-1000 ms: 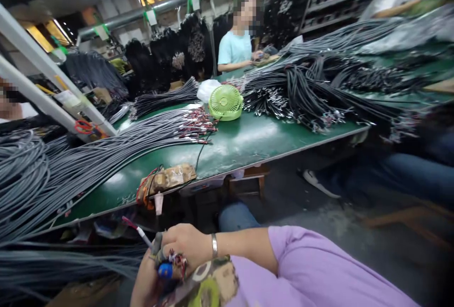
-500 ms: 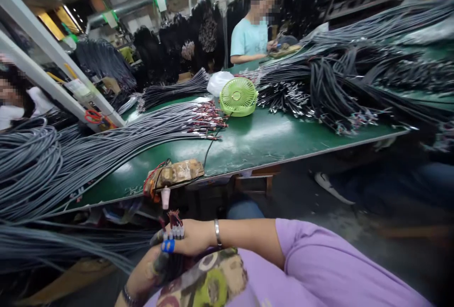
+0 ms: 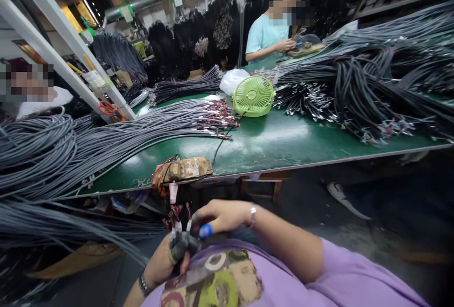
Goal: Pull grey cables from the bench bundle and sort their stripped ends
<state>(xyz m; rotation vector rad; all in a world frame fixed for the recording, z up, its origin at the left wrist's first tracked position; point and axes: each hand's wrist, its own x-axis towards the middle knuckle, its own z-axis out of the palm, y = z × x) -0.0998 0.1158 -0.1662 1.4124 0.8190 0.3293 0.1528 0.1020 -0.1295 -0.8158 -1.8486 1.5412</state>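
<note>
Low in the head view, close to my body, my left hand (image 3: 161, 262) grips a small bunch of grey cables (image 3: 177, 238) whose stripped red and dark wire ends point up. My right hand (image 3: 220, 217), with blue tape on a fingertip and a bracelet at the wrist, reaches across and touches the tips of the bunch with its fingers. Both hands are below the front edge of the green table (image 3: 269, 141).
A taped brown tool (image 3: 184, 170) with red wires sits at the table's front edge. Grey cable bundles (image 3: 117, 136) spread on the left, black ones (image 3: 354, 89) on the right, a green fan (image 3: 253, 95) between. Two other people sit at the far end and far left.
The view has swung left and up a little. My right hand has lifted off the left hand and moved right of the bunch; the cable ends now stand upright in my left hand.
</note>
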